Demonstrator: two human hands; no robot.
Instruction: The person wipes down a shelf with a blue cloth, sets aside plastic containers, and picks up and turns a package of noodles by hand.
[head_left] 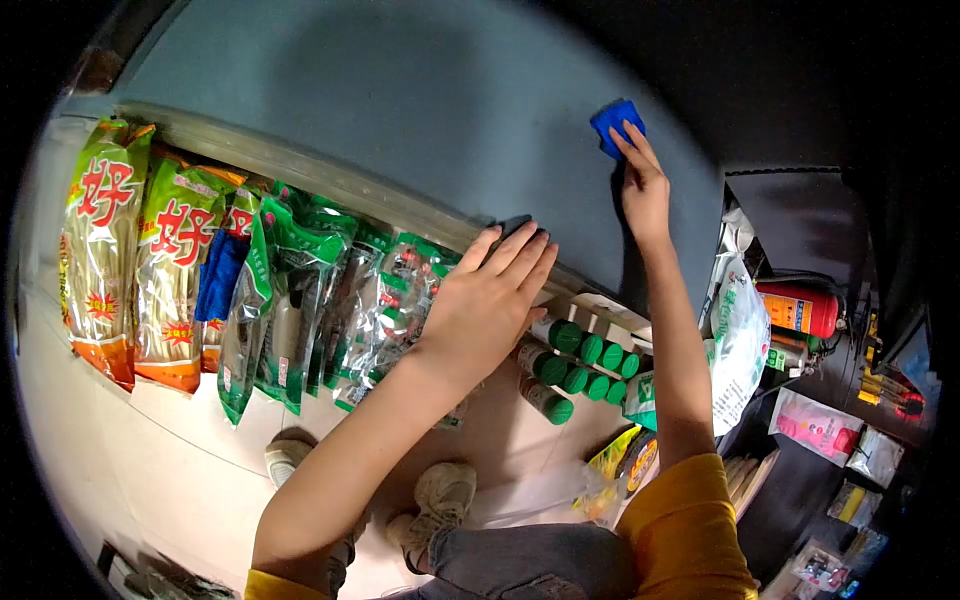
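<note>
Work looks under way: your right hand (645, 195) holds the cloth (612, 122) on the surface (400, 130), your left hand (485, 305) spreads at its edge; what's left, I cannot tell

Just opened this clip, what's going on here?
A person is working at a gray surface with both bare hands. The right hand has its fingers on a blue cloth against that surface. The left hand is spread open with its fingertips at the near edge, holding nothing that shows. Just below that edge are green-and-orange packets and green-capped bottles, with another blue piece among the packets.
</note>
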